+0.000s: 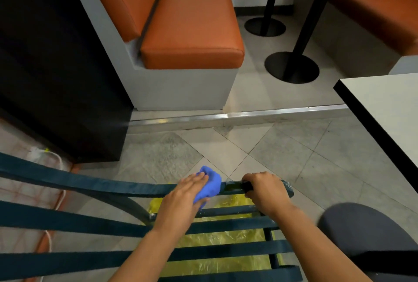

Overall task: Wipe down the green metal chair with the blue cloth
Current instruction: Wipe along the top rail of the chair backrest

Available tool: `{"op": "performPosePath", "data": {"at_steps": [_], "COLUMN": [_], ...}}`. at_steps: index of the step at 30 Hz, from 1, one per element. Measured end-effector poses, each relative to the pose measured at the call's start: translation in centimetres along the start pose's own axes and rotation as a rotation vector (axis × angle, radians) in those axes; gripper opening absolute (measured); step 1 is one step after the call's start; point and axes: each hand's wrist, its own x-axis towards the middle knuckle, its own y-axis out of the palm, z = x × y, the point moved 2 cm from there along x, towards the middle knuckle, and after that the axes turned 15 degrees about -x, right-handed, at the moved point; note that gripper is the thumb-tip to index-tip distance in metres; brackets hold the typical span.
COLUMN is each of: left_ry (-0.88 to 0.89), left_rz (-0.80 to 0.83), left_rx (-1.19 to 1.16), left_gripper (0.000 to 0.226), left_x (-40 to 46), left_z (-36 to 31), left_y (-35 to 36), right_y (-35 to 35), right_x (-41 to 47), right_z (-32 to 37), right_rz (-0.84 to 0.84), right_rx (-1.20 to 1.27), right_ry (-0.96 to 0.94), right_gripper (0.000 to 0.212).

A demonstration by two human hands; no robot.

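Blue cloth point(209, 183) pressed on top rail of green chair point(95, 185) by left hand point(187, 193), fingers flat. Right hand point(263, 189) clamped round rail end. Cloth to be kept bunched, pressure even, strokes lengthwise; underside prob. unwiped, hidden.

Cloth point(209, 183) on chair rail point(113, 188), left of right hand point(263, 189).

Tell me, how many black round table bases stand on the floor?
2: the near base sits right of the orange bench; the far base lies behind it. Others may be hidden.
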Motion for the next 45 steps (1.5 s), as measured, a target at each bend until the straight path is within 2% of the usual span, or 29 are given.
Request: {"op": "performPosePath", "data": {"at_steps": [2,4,8,11,14,17,23,26,31,37,42,45], "left_ry": [0.043,0.034,0.074,0.067,0.056,0.132,0.141,0.124,0.147,0.11,0.159,0.187], "left_rz": [0.005,0.04,-0.016,-0.06,-0.087,-0.063,-0.167,-0.196,-0.149,-0.213,-0.148,-0.161], "left_rx": [0.052,0.08,-0.004,0.007,0.041,0.053,0.05,0.056,-0.017,0.033,0.014,0.001], "left_gripper": [0.057,0.068,0.053,0.049,0.054,0.058,0.057,0.059,0.062,0.059,0.067,0.071], "left_x": [-0.7,-0.3,0.6,-0.6,0.3,1.6,-0.8,0.1,0.7,-0.2,0.2,-0.8], "left_z": [0.3,-0.6,-1.2,0.5,0.0,-2.5,1.2,0.2,-0.9,1.1,0.0,1.0], "left_y": [0.1,0.9,1.6,0.3,1.7,3.6,0.6,1.9,3.0,1.4,2.5,2.1], "right_y": [0.2,0.2,0.2,0.3,0.3,0.1,0.3,0.0,-0.3,-0.1,-0.1,0.1], "right_x": [0.0,0.1,0.1,-0.1,-0.1,0.0,-0.1,0.0,0.0,-0.2,0.0,-0.1], "right_z": [0.1,0.2,0.2,0.2,0.3,0.3,0.1,0.2,0.3,0.3,0.3,0.3], "right_rz": [-0.009,0.005,0.017,0.007,-0.001,0.021,-0.015,-0.004,0.017,-0.015,-0.005,-0.003], "right_rx": [0.007,-0.006,-0.015,0.012,-0.006,-0.044,-0.014,-0.041,-0.067,-0.021,-0.049,-0.027], "right_ry": [0.009,0.015,0.038,0.042,0.038,0.041,0.017,0.023,0.027,0.019,0.034,0.042], "right_gripper": [0.02,0.02,0.021,0.021,0.019,0.017,0.019,0.017,0.017,0.019,0.018,0.02]}}
